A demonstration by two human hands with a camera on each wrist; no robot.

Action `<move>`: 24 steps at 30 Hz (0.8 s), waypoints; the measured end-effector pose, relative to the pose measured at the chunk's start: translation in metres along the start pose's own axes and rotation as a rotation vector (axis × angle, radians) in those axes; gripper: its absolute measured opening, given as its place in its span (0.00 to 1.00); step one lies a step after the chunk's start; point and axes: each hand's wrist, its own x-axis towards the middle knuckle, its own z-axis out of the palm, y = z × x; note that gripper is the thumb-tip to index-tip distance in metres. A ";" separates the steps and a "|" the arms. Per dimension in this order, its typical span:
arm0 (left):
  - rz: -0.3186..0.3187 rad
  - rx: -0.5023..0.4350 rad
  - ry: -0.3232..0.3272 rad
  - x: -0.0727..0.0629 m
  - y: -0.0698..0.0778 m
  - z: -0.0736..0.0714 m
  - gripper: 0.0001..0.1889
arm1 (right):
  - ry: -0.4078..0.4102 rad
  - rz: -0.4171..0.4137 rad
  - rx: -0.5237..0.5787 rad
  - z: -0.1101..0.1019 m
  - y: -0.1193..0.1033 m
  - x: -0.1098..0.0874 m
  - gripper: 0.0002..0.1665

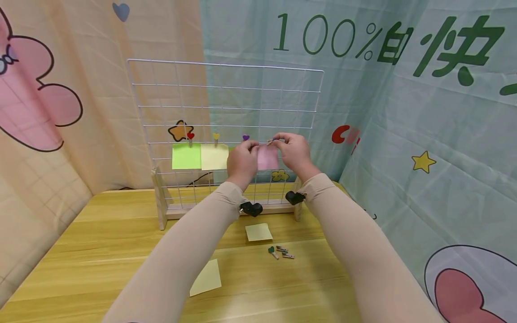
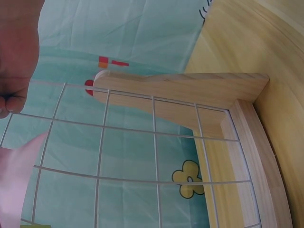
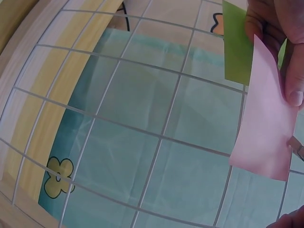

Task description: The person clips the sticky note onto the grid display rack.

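Observation:
My left hand [image 1: 242,163] pinches a pink paper note [image 1: 268,158] by its upper left part, against a white wire grid [image 1: 226,65]. At the note's top edge my right hand [image 1: 294,151] pinches a small wooden clothespin [image 3: 297,148]. The right hand [image 2: 19,57] also shows in the left wrist view. A green note [image 3: 236,52] hangs just beside the pink one, mostly hidden by my left hand in the head view. Further left, a light green note [image 1: 186,156] and a cream note [image 1: 214,157] hang from heart-topped clothespins.
The grid stands on a wooden base [image 1: 160,202] on the wooden table [image 1: 101,233]. Loose pale yellow notes [image 1: 259,232] lie in front, with several small clothespins [image 1: 281,252] near them. Printed curtains [image 1: 258,40] hang behind and to the right.

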 end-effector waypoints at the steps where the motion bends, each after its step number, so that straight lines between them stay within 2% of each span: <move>1: 0.000 0.001 0.001 0.000 0.000 0.000 0.12 | 0.000 0.000 -0.003 0.000 0.000 0.000 0.11; 11: 0.004 0.008 0.000 0.001 -0.001 0.001 0.12 | -0.058 0.016 -0.081 0.001 -0.002 0.004 0.15; 24: 0.006 0.020 0.001 0.001 0.000 0.001 0.13 | -0.097 0.005 -0.113 0.000 -0.007 0.005 0.16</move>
